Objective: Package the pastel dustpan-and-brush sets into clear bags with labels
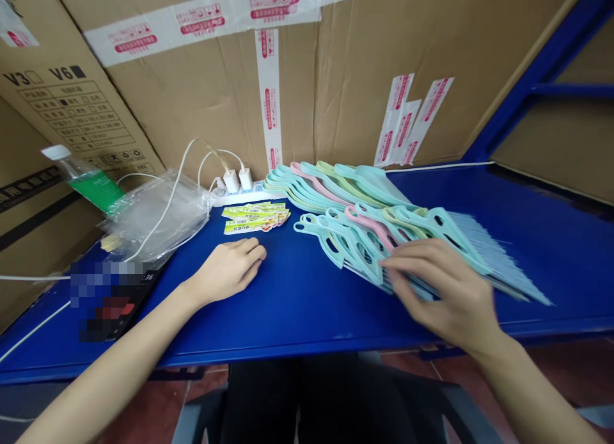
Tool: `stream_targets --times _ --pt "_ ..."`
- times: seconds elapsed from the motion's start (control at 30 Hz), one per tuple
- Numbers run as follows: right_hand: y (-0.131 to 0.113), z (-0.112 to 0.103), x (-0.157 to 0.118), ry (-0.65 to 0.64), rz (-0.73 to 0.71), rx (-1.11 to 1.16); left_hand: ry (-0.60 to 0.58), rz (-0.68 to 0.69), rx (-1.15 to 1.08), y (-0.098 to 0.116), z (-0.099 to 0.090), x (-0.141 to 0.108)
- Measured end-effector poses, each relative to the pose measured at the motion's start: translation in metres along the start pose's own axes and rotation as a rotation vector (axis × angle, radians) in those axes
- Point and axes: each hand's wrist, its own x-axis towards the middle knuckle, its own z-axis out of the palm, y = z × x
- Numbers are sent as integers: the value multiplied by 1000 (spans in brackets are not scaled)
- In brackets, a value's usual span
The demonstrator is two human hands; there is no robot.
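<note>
Right hand (451, 297) lying over pastel plastic hand brushes with blue bristles (501, 252) right of centre, grip narrowing at fingertips; cannot tell whether holding any. Left hand (230, 268) resting left of centre on blue table (297, 316), loosely curling, palm hiding. One pink handle showing among brushes. Two white chargers (231, 182) standing upper centre-left. One green-labelled clear bottle (100, 189) leaning far left, label hiding contents.

Between the left hand (229, 271) and the brushes (377, 229), open tabletop (297, 303) leaves a passage; behind, dustpans (355, 185) and a power strip (259, 194) block the way, with cardboard (345, 79) beyond them.
</note>
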Motion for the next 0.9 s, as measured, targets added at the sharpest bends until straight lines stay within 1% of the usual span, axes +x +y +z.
stream_targets --times 0.03,0.1,0.13,0.2,0.23,0.33,0.4,0.53,0.6,0.73,0.83,0.9 --pt "8 -5 -4 57 8 -166 54 29 30 1 -2 3" --pt "23 -14 -14 126 38 -479 162 77 81 2 -8 12" --pt "29 -17 -19 145 48 -594 205 95 99 2 -12 20" --pt "38 -20 -28 153 110 -695 248 106 131 5 -23 40" --pt "41 -20 -32 123 172 -691 250 103 140 7 -28 53" --pt "45 -17 -41 14 339 -555 166 68 171 17 -41 100" --pt "48 -16 -44 -17 376 -445 91 46 172 26 -45 133" --pt "55 -17 -48 -42 412 -358 -69 69 87 42 -40 192" --pt "58 -19 -49 -44 427 -334 -103 106 62 45 -34 214" --pt "58 -23 -48 -24 445 -293 -145 172 11 43 -20 244" --pt "55 -25 -46 24 500 -299 -152 194 -31 40 -9 256" --pt "53 -26 -44 47 537 -302 -130 197 -61 39 -4 261"
